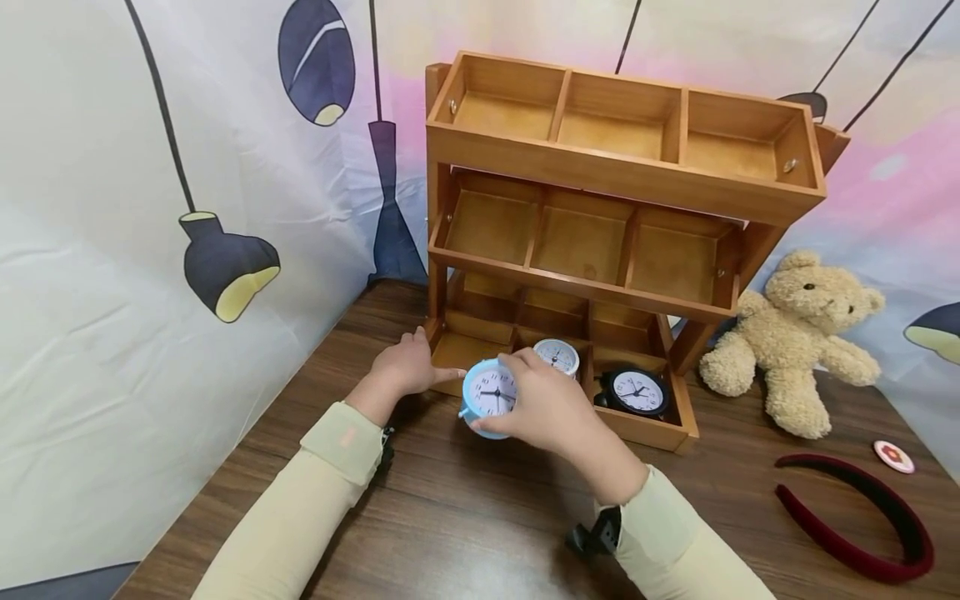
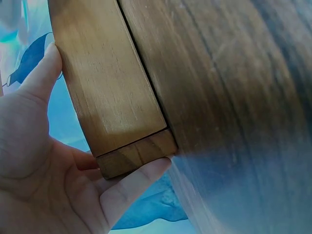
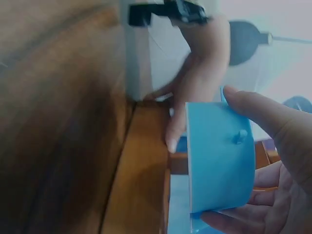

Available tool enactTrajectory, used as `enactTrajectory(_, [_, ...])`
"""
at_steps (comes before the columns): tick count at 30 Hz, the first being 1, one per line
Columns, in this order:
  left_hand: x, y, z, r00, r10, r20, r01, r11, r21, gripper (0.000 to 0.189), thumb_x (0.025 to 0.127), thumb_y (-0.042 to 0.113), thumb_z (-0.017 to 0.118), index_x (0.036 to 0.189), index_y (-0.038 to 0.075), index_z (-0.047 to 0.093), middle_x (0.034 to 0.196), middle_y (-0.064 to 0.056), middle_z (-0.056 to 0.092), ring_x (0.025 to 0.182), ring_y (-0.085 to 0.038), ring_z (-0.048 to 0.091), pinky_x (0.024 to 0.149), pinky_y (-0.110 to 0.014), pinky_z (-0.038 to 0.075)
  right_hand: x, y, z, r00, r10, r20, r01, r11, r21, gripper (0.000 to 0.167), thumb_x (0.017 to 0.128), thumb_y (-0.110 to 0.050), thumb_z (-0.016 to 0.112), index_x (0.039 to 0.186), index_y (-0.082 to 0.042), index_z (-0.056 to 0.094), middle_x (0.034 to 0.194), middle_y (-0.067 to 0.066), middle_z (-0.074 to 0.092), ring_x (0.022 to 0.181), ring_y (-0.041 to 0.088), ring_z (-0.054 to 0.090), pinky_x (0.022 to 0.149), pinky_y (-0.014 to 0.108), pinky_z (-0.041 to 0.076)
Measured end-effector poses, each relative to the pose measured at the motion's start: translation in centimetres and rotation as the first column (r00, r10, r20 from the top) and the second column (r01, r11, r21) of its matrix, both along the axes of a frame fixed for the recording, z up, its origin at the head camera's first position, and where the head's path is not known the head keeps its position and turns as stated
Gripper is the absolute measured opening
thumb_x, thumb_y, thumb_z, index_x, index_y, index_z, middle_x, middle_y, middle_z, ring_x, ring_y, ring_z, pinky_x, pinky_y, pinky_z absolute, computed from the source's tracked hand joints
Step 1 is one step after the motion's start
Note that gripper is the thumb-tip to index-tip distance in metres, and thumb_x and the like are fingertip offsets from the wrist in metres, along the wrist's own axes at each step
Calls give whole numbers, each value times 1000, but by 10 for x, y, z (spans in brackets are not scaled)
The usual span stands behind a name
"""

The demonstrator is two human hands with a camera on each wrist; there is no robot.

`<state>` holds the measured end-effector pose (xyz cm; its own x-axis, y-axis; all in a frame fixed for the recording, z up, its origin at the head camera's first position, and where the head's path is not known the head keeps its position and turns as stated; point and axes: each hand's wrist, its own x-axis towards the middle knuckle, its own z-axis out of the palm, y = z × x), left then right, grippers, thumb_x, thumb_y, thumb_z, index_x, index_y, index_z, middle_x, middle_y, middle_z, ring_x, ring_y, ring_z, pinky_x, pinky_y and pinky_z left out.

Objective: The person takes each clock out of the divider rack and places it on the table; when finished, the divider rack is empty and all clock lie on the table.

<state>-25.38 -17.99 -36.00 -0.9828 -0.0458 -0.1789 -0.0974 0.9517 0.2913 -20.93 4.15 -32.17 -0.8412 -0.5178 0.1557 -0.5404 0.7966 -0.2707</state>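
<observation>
Blue alarm clock [image 1: 487, 393] — held over the bench [image 1: 450, 500], just before the lowest tier [image 1: 645, 432] of the wooden rack [image 1: 622, 177]. Right hand [image 1: 551, 408]: grip round its casing, which likely spares the dial; right edge covered. Left hand [image 1: 405, 367]: grip closed on that tier's left corner, apparently to steady the rack — some fingers hidden behind wood. White clock [image 1: 557, 354]: middle compartment, partly masked by the right hand. Black clock [image 1: 639, 392]: right compartment, tilted back, underside unseen.
</observation>
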Motion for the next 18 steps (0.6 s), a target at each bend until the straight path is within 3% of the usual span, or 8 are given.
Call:
enactTrajectory(6, [1,0,1,1000,-2,-3,2,1000,-8,114,88,71,56,152,-14,14,154,-36,25,128,-49,47,99,-55,45,16,-7,-16,997,80,1,-80,997,11,95,65,-64,84,135,-7,58,122,8,59,89,22,62,76,41,54])
enactTrajectory(18, [3,-1,0,1000,-3,-13,3,1000,-3,114,87,70,57,152,-14,16,153,-36,27,125,-49,50,97,-55,46,26,-28,-39,991,126,43,-128,991,49,92,65,-61,86,132,-5,57,114,5,55,87,20,62,74,38,54])
